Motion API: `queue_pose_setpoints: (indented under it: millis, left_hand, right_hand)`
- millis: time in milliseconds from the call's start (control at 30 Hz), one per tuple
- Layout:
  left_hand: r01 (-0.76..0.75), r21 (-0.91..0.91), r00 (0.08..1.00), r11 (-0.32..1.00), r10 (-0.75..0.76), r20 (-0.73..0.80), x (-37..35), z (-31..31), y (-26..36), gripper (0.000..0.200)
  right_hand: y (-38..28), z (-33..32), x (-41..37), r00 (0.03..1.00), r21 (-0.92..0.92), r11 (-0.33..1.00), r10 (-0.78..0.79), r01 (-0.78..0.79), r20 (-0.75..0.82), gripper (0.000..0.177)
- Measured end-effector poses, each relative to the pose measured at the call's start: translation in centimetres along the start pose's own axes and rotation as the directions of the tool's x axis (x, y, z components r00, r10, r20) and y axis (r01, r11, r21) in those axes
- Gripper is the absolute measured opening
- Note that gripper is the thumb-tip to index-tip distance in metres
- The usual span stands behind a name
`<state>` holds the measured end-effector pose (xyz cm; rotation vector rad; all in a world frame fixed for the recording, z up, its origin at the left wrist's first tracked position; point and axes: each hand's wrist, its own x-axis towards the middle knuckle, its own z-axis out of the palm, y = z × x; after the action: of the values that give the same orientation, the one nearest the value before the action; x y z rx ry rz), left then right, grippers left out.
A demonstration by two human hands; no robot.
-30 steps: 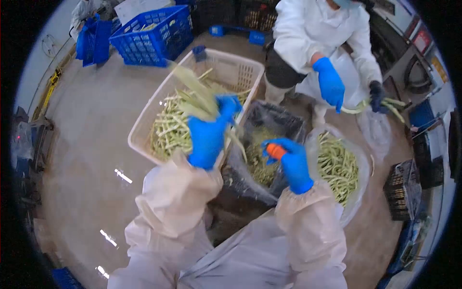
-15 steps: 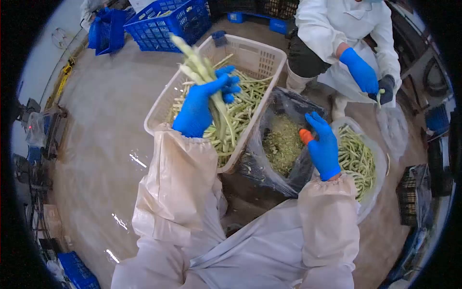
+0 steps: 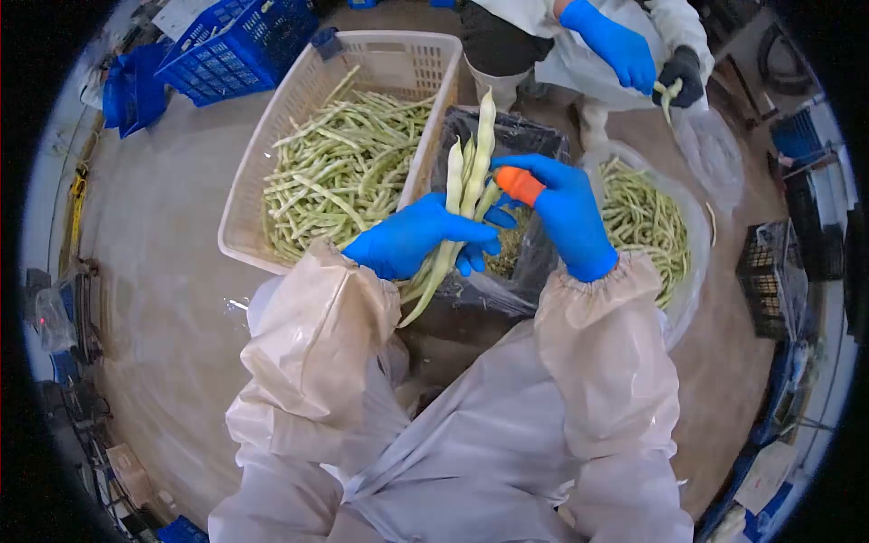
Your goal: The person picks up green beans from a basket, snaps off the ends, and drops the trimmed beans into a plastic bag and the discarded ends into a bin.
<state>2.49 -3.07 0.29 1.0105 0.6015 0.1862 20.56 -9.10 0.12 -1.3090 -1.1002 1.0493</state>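
Observation:
A small bunch of long pale green beans (image 3: pixel 472 181) stands roughly upright in my left hand (image 3: pixel 412 237), whose blue-gloved fingers wrap round its middle. My right hand (image 3: pixel 572 215), also blue-gloved, is at the right side of the bunch. Its thumb wears an orange thumb cover (image 3: pixel 520 185). Thumb and index finger close at the tip of one bean. Both hands are over a black plastic-lined bin (image 3: pixel 534 136), partly hidden, with green scraps (image 3: pixel 507 258) inside. Left of it stands a white basket (image 3: pixel 243 213) full of green beans (image 3: pixel 348 167).
More beans (image 3: pixel 638 217) fill a clear-plastic-lined container (image 3: pixel 697 262) at right. Across from me a co-worker's blue-gloved hand (image 3: pixel 615 45) and dark-gloved hand (image 3: pixel 683 72) hold a bean. Blue crates (image 3: pixel 240 54) stand at the back left; a black crate (image 3: pixel 769 276) is at the right.
My left hand has brought the bunch of beans from above the white basket right and down, over the bin. My right hand has moved left and closed at the bunch. The view has shifted.

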Motion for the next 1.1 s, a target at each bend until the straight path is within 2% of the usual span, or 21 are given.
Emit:
queue_pose_setpoints:
  millis: [100, 133, 200, 300, 400, 500, 533, 567, 600, 633, 700, 767, 800, 867, 900, 933, 967, 1000, 1033, 1100]
  left_hand:
    - [0.056, 0.083, 0.995, 0.995, -0.048, -0.091, -0.1, -0.4, 0.5, 0.033]
    - [0.007, 0.060, 0.984, 0.998, 0.004, -0.177, 0.3, -1.0, 0.0, 0.030]
    - [-0.071, 0.144, 0.966, 0.987, 0.104, -0.237, 0.3, -1.7, 0.1, 0.028]
    - [-0.132, 0.368, 0.920, 0.921, 0.252, -0.301, 0.4, -2.2, -0.4, 0.022]
    - [-0.102, 0.450, 0.886, 0.887, 0.287, -0.365, 0.7, -2.2, -0.9, 0.023]
    - [-0.082, 0.477, 0.915, 0.875, 0.256, -0.313, 0.6, -1.6, -0.5, 0.031]
    - [-0.143, 0.399, 0.921, 0.906, 0.269, -0.281, 0.7, -1.5, -0.5, 0.031]
    - [-0.201, 0.317, 0.925, 0.927, 0.286, -0.250, 0.9, -1.4, -0.7, 0.031]
    - [-0.254, 0.228, 0.926, 0.940, 0.304, -0.222, 0.9, -1.2, -0.7, 0.031]
    - [-0.239, 0.155, 0.939, 0.959, 0.269, -0.217, 1.0, -0.9, -0.6, 0.031]
    - [-0.290, 0.093, 0.909, 0.953, 0.304, -0.286, 1.1, -0.6, -0.7, 0.031]
    - [-0.388, 0.006, 0.865, 0.922, 0.366, -0.342, 1.7, -2.0, -1.1, 0.035]
    - [-0.474, -0.125, 0.845, 0.871, 0.411, -0.342, 1.6, -3.2, -0.4, 0.035]
    - [-0.609, -0.370, 0.790, 0.702, 0.496, -0.360, 0.6, -5.5, 0.8, 0.035]
    - [-0.652, -0.370, 0.755, 0.662, 0.518, -0.402, 0.1, -6.2, 1.3, 0.037]
    - [-0.693, -0.368, 0.717, 0.620, 0.541, -0.440, -0.3, -6.6, 1.7, 0.040]
    - [-0.730, -0.367, 0.680, 0.577, 0.558, -0.475, -0.6, -6.9, 2.1, 0.043]
    - [-0.734, -0.384, 0.678, 0.560, 0.567, -0.468, -0.8, -7.2, 2.3, 0.045]
    - [-0.735, -0.404, 0.678, 0.545, 0.573, -0.460, -0.9, -7.3, 2.4, 0.047]
    - [-0.722, -0.457, 0.691, 0.519, 0.573, -0.441, -1.0, -7.3, 2.4, 0.048]
  right_hand:
    - [-0.3, -1.2, 0.3, 0.995, -0.035, 0.999, 0.007, -0.004, 0.096, 0.021]
    - [-0.1, -1.3, 0.2, 0.995, -0.085, 0.996, -0.002, 0.011, 0.098, 0.020]
    - [0.0, -1.3, 0.2, 0.993, -0.184, 0.981, -0.032, 0.052, 0.110, 0.020]
    - [0.5, -0.7, -0.5, 0.967, -0.530, 0.809, -0.230, 0.254, 0.113, 0.018]
    - [0.4, 0.0, -1.0, 0.951, -0.712, 0.646, -0.291, 0.276, 0.104, 0.017]
    - [1.1, 0.2, -0.5, 0.967, -0.582, 0.790, -0.253, 0.192, -0.024, 0.016]
    - [0.8, 0.0, -0.4, 0.986, -0.366, 0.923, -0.151, 0.117, -0.065, 0.016]
    - [0.3, -0.2, -0.3, 0.996, -0.126, 0.991, -0.043, 0.033, -0.077, 0.016]
    - [-0.1, -0.3, -0.1, 0.996, 0.121, 0.991, 0.067, -0.059, -0.056, 0.017]
    - [0.2, -0.4, 0.1, 0.996, 0.234, 0.969, 0.083, -0.077, -0.019, 0.018]
    - [0.9, -0.2, 0.3, 0.992, 0.445, 0.886, 0.106, -0.126, 0.069, 0.021]
    - [0.1, -0.1, -0.2, 0.990, 0.236, 0.962, 0.141, -0.140, 0.011, 0.020]
    - [-0.4, 0.1, -0.2, 0.989, 0.128, 0.981, 0.149, -0.146, -0.021, 0.021]
    - [0.2, -0.9, 0.1, 0.991, 0.064, 0.996, 0.071, -0.064, -0.114, 0.018]
    - [0.7, -1.5, 0.3, 0.987, 0.030, 0.999, 0.030, -0.025, -0.159, 0.017]
    - [1.4, -2.2, 0.5, 0.960, -0.269, 0.950, -0.211, 0.158, -0.183, 0.018]
    - [2.3, -2.9, 0.9, 0.888, -0.544, 0.782, -0.439, 0.302, -0.138, 0.019]
    - [2.1, -2.9, 1.0, 0.780, -0.762, 0.518, -0.626, 0.388, -0.028, 0.020]
    - [2.3, -2.3, 1.0, 0.840, -0.621, 0.680, -0.540, 0.391, -0.062, 0.024]
    - [2.0, -1.0, 0.5, 0.954, -0.374, 0.892, -0.295, 0.255, -0.055, 0.025]
